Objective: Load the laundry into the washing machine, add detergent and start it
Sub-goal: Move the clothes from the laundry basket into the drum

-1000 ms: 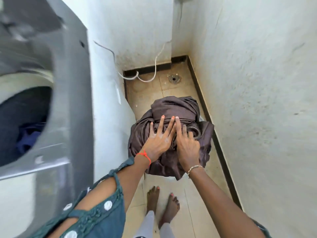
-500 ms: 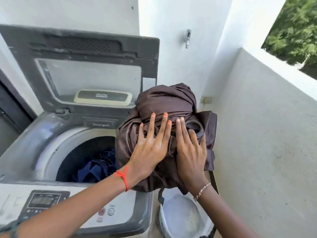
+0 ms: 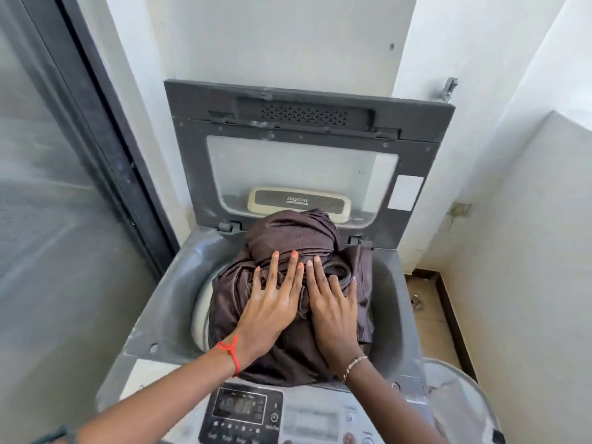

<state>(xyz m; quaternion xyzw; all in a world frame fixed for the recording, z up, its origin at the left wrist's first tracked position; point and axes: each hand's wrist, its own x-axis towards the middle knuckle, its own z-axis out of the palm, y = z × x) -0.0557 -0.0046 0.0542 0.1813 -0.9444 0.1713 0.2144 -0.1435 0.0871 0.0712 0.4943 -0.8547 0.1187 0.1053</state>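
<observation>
1. Half a second ago you held the brown cloth bundle [image 3: 288, 232] off the right edge of the washing machine [image 3: 163, 318], above the pale tub [image 3: 455, 398] at lower right. It is now at the centre of the frame, over the drum opening and below the raised lid [image 3: 304, 161].
2. Your left hand [image 3: 272, 302] and right hand [image 3: 333, 307] lie side by side on top of the bundle. The fingers are straight and spread, pressing rather than gripping.
3. The bundle fills the opening and mounds above the rim. I can't tell how far it has dropped inside.
4. It looks like soft, slick, loosely wound cloth. It is probably light, and likely to spring back up or slide under flat palms.
5. Push down on the bulky upper fold, then tuck the loose edge hanging toward the control panel [image 3: 243, 408].
6. A dark ring [image 3: 340, 271] shows beside your right fingers. I can't tell what it is, so don't press on it.
</observation>
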